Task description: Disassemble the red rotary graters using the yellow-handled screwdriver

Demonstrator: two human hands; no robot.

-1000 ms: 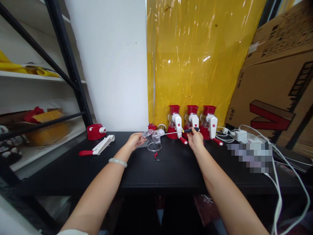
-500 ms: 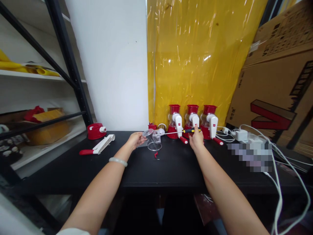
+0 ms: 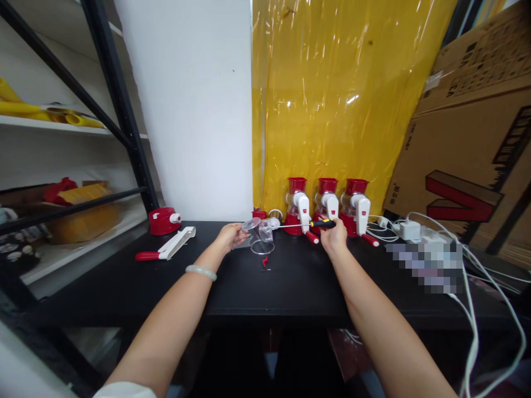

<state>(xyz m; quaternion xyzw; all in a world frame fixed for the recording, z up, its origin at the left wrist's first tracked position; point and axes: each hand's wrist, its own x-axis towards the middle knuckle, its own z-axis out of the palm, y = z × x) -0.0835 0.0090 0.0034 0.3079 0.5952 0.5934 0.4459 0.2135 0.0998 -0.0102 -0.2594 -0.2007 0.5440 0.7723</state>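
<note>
My left hand is closed on the left side of a clear plastic grater housing, which lies tilted on the black table. In my right hand is a screwdriver with a black and yellow handle, held level. Its long shaft points left and its tip meets the housing; the exact contact point is too small to make out. A small red part lies on the table just in front of the housing, with a tiny thin piece beside it.
Three assembled red and white rotary graters stand behind my right hand. At the left are a red base and a white crank handle with a red grip. White cables and chargers lie at the right, beside a large cardboard box.
My right hand's fingers have shifted their hold on the screwdriver handle, now wrapping its end. The left hand and the housing stay almost where they were.
</note>
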